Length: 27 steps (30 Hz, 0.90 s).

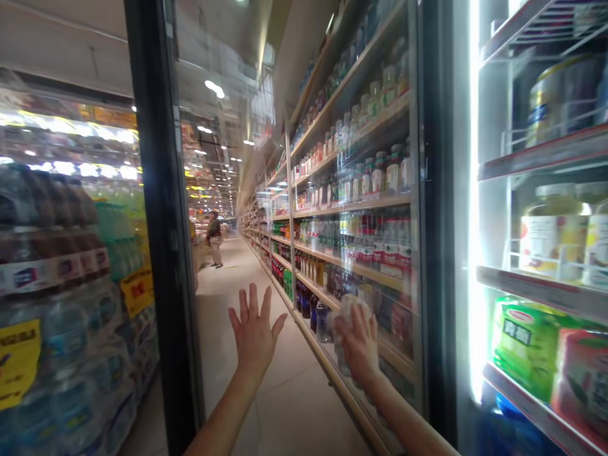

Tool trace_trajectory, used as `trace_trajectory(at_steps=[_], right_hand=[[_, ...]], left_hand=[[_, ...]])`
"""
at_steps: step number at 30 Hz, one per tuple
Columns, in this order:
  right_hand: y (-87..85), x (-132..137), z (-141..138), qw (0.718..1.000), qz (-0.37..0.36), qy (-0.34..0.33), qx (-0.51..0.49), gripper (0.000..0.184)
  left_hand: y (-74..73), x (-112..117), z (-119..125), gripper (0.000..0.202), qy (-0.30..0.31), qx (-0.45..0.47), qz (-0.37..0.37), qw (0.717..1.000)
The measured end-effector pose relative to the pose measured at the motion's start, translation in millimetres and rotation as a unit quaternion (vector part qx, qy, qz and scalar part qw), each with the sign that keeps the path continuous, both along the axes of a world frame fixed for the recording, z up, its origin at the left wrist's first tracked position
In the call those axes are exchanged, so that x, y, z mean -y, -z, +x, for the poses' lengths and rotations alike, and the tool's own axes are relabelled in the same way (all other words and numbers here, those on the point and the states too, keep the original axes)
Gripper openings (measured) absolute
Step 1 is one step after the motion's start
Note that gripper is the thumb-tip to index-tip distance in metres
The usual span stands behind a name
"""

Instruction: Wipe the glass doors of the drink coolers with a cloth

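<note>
In front of me stands a glass door (304, 386) in a dark frame, swung out from a lit cooler. My left hand (255, 326) lies spread toward the glass, fingers apart, holding nothing. Farther right, my right hand (358, 339) presses a whitish, crumpled cloth (350, 303) against the pane. Motion smears this hand, and its fingers cover part of the cloth. Through and on the glass, shelves of bottles (375, 174) show behind both hands.
To the right, cooler shelves (541, 288) hold bottles (551, 234) and a green pack (525, 339). At left stand stacked bottle packs (61, 329) with yellow signs (19, 361). A person (215, 239) is far down the aisle. The dark door frame (164, 209) rises between.
</note>
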State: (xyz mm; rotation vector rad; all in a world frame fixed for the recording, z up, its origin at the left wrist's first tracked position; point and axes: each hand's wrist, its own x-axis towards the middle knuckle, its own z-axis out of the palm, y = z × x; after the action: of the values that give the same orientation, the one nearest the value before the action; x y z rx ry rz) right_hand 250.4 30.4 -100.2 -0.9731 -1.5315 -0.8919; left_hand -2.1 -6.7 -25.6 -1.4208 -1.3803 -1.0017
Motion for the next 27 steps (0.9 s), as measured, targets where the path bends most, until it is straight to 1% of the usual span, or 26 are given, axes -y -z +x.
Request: trace_trajectory(at_steps=[1, 2, 3, 4, 6, 7, 8, 9, 11, 12, 13, 14, 15, 16, 17, 18, 19, 20, 21, 22, 24, 25, 26, 27], right_hand=[[10.1, 2.7, -1.5, 0.999, -0.001, -0.023, 0.048, 0.033], [19.3, 4.4, 1.9, 0.998, -0.003, -0.026, 0.063, 0.032], [27.1, 5.3, 9.4, 0.999, -0.01, -0.006, 0.042, 0.033], [33.6, 5.5, 18.6, 0.999, -0.02, 0.032, -0.012, 0.034], [43.2, 5.7, 31.8, 0.982, -0.035, 0.113, -0.148, 0.038], [47.3, 6.3, 31.6, 0.972, -0.037, 0.132, -0.191, 0.04], [51.4, 7.5, 26.1, 0.971, -0.04, 0.128, -0.199, 0.041], [55.6, 9.2, 16.4, 0.979, -0.044, 0.103, -0.172, 0.041], [62.8, 13.1, -5.1, 0.997, -0.056, 0.02, -0.055, 0.04], [64.8, 14.7, -11.4, 0.998, -0.066, -0.016, 0.002, 0.039], [65.3, 15.7, -12.5, 0.996, -0.075, -0.037, 0.038, 0.038], [64.2, 16.0, -8.2, 0.995, -0.081, -0.036, 0.044, 0.037], [62.0, 15.8, 0.1, 0.996, -0.082, -0.012, 0.013, 0.035], [59.3, 15.4, 9.6, 0.995, -0.081, 0.028, -0.045, 0.035], [57.1, 15.4, 17.4, 0.988, -0.078, 0.071, -0.112, 0.037], [56.0, 16.3, 20.8, 0.977, -0.077, 0.105, -0.167, 0.038], [56.8, 18.4, 18.5, 0.972, -0.08, 0.117, -0.189, 0.04], [59.3, 21.7, 10.5, 0.975, -0.09, 0.106, -0.173, 0.04], [63.4, 25.7, -1.6, 0.984, -0.105, 0.073, -0.123, 0.04], [68.0, 29.9, -14.8, 0.991, -0.117, 0.029, -0.051, 0.039], [74.5, 35.7, -33.1, 0.988, -0.127, -0.046, 0.077, 0.038], [74.7, 36.1, -33.9, 0.984, -0.125, -0.063, 0.11, 0.038], [72.5, 34.6, -28.6, 0.984, -0.119, -0.061, 0.115, 0.037], [68.5, 31.8, -18.8, 0.989, -0.109, -0.039, 0.087, 0.036]], left_hand=[[2.9, 1.2, -0.5, 0.053, 0.003, -0.005, 0.0, 1.0], [6.9, 2.3, -1.0, 0.053, 0.007, -0.011, -0.001, 1.0], [11.9, 3.3, -1.5, 0.052, 0.01, -0.018, -0.001, 1.0], [17.7, 4.1, -1.6, 0.051, 0.013, -0.024, -0.001, 1.0], [30.4, 5.1, -0.3, 0.048, 0.017, -0.029, -0.003, 0.999], [36.3, 5.4, 1.0, 0.048, 0.016, -0.025, -0.006, 1.0], [41.5, 5.8, 2.4, 0.047, 0.015, -0.019, -0.009, 1.0], [45.8, 6.1, 3.7, 0.047, 0.015, -0.012, -0.013, 1.0], [51.5, 7.2, 4.8, 0.049, 0.017, -0.008, -0.022, 1.0], [53.5, 7.9, 4.4, 0.049, 0.02, -0.012, -0.025, 0.999], [55.1, 8.6, 3.7, 0.049, 0.024, -0.018, -0.027, 0.999], [56.7, 9.3, 2.8, 0.049, 0.029, -0.026, -0.027, 0.999], [58.3, 10.0, 2.0, 0.049, 0.032, -0.031, -0.028, 0.999], [60.1, 10.5, 1.7, 0.048, 0.034, -0.033, -0.026, 0.999], [61.9, 11.0, 1.9, 0.048, 0.033, -0.032, -0.024, 0.999], [63.6, 11.3, 2.7, 0.048, 0.031, -0.028, -0.022, 0.999], [65.2, 11.6, 3.8, 0.048, 0.028, -0.024, -0.021, 0.999], [66.4, 12.0, 5.0, 0.048, 0.026, -0.02, -0.02, 0.999], [67.4, 12.3, 5.9, 0.048, 0.024, -0.018, -0.02, 0.999], [68.2, 12.7, 6.3, 0.049, 0.023, -0.019, -0.02, 0.999], [69.3, 13.6, 5.0, 0.05, 0.022, -0.028, -0.025, 0.999], [69.8, 14.1, 3.5, 0.05, 0.022, -0.036, -0.027, 0.999], [70.4, 14.4, 1.8, 0.05, 0.022, -0.043, -0.028, 0.998], [71.0, 14.6, 0.2, 0.05, 0.021, -0.049, -0.031, 0.998]])
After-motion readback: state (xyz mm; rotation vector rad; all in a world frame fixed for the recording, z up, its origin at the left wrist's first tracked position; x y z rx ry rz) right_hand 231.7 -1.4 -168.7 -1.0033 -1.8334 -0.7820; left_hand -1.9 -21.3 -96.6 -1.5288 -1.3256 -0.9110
